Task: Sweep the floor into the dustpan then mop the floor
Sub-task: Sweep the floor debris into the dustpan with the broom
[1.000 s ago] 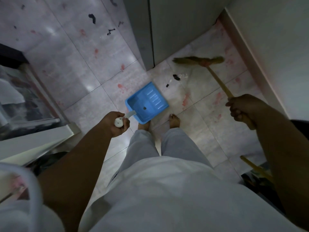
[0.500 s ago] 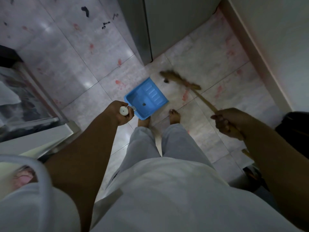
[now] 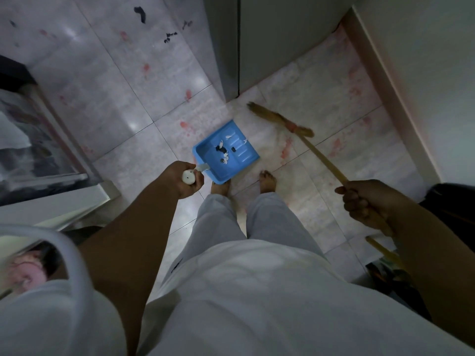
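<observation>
Inside the dustpan (image 3: 205, 155) scraps (image 3: 223, 150) now lie; the broom (image 3: 294, 127) has withdrawn.

Grey door panel (image 3: 270, 42) at top; glass-fronted cabinet (image 3: 30, 140) at left; dark object (image 3: 452, 199) at right edge

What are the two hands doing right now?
Left hand: closed around the white handle of the blue dustpan.
Right hand: closed around the wooden stick of the broom.
</observation>
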The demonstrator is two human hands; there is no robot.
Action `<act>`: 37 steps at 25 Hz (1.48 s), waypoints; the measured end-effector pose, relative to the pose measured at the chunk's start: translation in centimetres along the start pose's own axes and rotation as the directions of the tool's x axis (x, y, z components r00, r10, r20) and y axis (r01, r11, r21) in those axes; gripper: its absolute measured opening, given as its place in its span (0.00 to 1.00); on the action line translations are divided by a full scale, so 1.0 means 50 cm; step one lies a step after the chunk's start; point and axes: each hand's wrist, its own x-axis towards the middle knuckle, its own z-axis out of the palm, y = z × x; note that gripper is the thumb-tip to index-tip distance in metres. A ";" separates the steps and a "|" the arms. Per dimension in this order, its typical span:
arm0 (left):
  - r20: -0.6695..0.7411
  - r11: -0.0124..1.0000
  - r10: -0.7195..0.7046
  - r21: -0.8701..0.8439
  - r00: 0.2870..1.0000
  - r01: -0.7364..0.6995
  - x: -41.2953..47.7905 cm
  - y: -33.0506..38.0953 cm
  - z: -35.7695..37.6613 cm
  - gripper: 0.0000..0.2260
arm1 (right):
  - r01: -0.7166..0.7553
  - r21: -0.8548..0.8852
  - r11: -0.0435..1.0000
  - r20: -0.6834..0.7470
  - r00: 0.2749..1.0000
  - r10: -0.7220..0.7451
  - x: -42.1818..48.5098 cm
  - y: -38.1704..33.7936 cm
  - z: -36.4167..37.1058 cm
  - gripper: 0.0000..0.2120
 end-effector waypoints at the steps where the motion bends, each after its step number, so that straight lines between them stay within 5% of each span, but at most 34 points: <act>1: 0.005 1.000 0.000 -0.007 1.000 0.000 0.000 -0.001 -0.004 0.15 | -0.007 -0.016 1.000 0.002 1.000 0.007 0.012 0.008 0.016 0.09; 7: 0.044 0.999 0.006 -0.054 0.999 -0.003 -0.007 -0.002 -0.026 0.10 | -0.124 -0.078 0.989 0.072 0.989 0.129 0.015 0.074 0.037 0.10; 18: 0.057 0.997 -0.003 -0.080 0.998 0.008 -0.017 -0.005 -0.088 0.11 | 0.030 -0.089 0.996 -0.014 0.999 -0.032 -0.027 0.020 0.001 0.10; 27: 0.024 0.996 -0.007 -0.094 1.000 0.009 -0.012 -0.015 -0.058 0.14 | -0.091 -0.198 0.976 0.006 0.996 0.094 0.011 0.099 0.081 0.10; 37: 0.031 0.993 0.006 -0.120 0.999 -0.002 -0.031 -0.017 -0.100 0.11 | -0.014 -0.166 0.986 -0.029 1.000 0.009 -0.042 0.072 0.008 0.12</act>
